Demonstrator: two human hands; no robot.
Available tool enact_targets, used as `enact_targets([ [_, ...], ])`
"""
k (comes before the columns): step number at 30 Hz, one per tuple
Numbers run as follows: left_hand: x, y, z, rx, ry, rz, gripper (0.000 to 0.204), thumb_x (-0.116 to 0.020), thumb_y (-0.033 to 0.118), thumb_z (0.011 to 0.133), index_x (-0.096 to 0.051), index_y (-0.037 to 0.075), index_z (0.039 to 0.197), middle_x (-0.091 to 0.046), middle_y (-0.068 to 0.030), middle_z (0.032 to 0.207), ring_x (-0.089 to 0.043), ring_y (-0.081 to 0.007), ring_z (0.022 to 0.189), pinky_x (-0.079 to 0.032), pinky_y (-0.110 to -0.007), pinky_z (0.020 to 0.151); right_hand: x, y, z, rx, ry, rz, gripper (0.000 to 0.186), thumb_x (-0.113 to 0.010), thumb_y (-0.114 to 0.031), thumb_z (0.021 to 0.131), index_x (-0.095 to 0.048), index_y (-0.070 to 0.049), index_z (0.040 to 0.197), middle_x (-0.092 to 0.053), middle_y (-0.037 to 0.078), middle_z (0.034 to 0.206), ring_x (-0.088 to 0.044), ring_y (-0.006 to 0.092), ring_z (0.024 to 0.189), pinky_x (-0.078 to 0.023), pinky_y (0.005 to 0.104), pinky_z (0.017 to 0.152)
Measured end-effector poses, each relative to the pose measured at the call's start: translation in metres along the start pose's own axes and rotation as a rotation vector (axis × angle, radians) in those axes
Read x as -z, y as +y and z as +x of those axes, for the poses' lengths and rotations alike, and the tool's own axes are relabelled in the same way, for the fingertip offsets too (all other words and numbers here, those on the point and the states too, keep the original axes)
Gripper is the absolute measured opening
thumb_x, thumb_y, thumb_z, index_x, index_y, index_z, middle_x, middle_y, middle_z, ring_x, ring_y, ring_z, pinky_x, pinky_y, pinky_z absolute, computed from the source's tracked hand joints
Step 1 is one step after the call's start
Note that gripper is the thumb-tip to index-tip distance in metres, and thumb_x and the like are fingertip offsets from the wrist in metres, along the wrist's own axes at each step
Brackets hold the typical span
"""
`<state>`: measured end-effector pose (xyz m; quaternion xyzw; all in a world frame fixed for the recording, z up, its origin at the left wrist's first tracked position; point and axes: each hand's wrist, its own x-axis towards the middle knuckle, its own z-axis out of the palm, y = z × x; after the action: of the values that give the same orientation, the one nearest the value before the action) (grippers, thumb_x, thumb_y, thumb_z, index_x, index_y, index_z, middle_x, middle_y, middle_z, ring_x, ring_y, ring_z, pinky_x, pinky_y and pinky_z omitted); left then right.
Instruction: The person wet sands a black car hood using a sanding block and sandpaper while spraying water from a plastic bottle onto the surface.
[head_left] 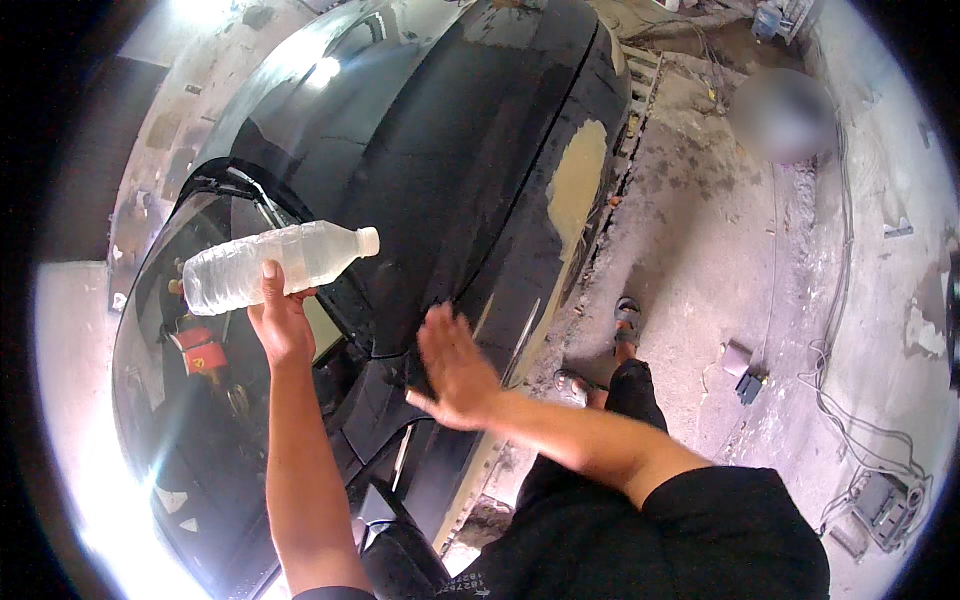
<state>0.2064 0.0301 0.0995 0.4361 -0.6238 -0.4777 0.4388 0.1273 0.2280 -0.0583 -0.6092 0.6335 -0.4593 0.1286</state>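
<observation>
My left hand (pixel 283 325) is wrapped around a clear plastic bottle (pixel 270 265) with a white cap, held tilted above the windshield of a dark car. The bottle looks frosted or wet, and how much liquid is inside is hard to tell. My right hand (pixel 455 370) is stretched flat over the car's fender near the rear corner of the hood (pixel 430 180), slightly blurred, holding nothing. Whether its palm touches the panel I cannot tell. A tan filler patch (pixel 578 175) covers part of the front fender.
The side mirror (pixel 400 550) juts out close below my arms. Red items (pixel 203 352) show behind the windshield (pixel 200 420). On the concrete floor to the right lie a small dark box (pixel 748 388) and tangled cables (pixel 880 480). A grate (pixel 640 85) runs past the car's front.
</observation>
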Motion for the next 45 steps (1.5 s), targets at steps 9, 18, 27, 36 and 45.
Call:
enact_targets([
  [9, 0.007, 0.008, -0.004, -0.023, -0.022, 0.003, 0.057, -0.065, 0.043, 0.092, -0.049, 0.001, 0.128, -0.060, -0.0094, 0.117, -0.062, -0.0212, 0.100, -0.051, -0.035, 0.073, 0.050, 0.066, 0.056, -0.138, -0.079, -0.285, 0.088, -0.050, -0.058, 0.091, -0.033, 0.012, 0.143, -0.021, 0.032, 0.154, -0.013, 0.0441, 0.147, -0.011, 0.0532, 0.120],
  [18, 0.018, 0.014, -0.004, -0.024, -0.051, 0.028, 0.061, -0.064, 0.044, 0.092, -0.046, 0.001, 0.132, -0.058, -0.0111, 0.122, -0.061, -0.0247, 0.105, -0.051, -0.041, 0.078, 0.008, 0.017, 0.008, 0.158, -0.136, 0.103, 0.100, -0.069, -0.048, 0.081, -0.020, 0.010, 0.146, -0.017, 0.036, 0.152, -0.017, 0.0546, 0.142, -0.017, 0.0628, 0.114],
  [27, -0.004, 0.021, -0.007, -0.047, -0.030, 0.035, 0.055, -0.063, 0.043, 0.093, -0.052, 0.000, 0.126, -0.062, -0.0115, 0.114, -0.063, -0.0210, 0.096, -0.050, -0.036, 0.073, 0.011, 0.037, 0.015, 0.405, -0.179, 0.035, 0.081, -0.062, -0.041, 0.085, -0.033, 0.007, 0.143, -0.022, 0.032, 0.153, -0.019, 0.0504, 0.143, -0.019, 0.0583, 0.116],
  [36, 0.005, 0.018, -0.008, -0.038, -0.007, 0.017, 0.056, -0.063, 0.043, 0.093, -0.051, -0.001, 0.126, -0.061, -0.0115, 0.113, -0.063, -0.0212, 0.095, -0.050, -0.035, 0.072, 0.061, 0.108, 0.054, 0.681, -0.275, -0.075, 0.086, -0.063, -0.045, 0.083, -0.031, 0.004, 0.146, -0.020, 0.023, 0.158, -0.020, 0.0386, 0.147, -0.019, 0.0498, 0.119],
  [45, 0.007, 0.016, -0.013, -0.027, 0.012, 0.013, 0.057, -0.063, 0.043, 0.093, -0.050, 0.000, 0.127, -0.060, -0.0115, 0.116, -0.063, -0.0223, 0.097, -0.050, -0.036, 0.073, 0.061, 0.120, 0.069, 0.797, -0.347, -0.094, 0.072, -0.059, -0.028, 0.083, -0.036, -0.003, 0.147, -0.022, 0.012, 0.160, -0.016, 0.0287, 0.150, -0.015, 0.0451, 0.122],
])
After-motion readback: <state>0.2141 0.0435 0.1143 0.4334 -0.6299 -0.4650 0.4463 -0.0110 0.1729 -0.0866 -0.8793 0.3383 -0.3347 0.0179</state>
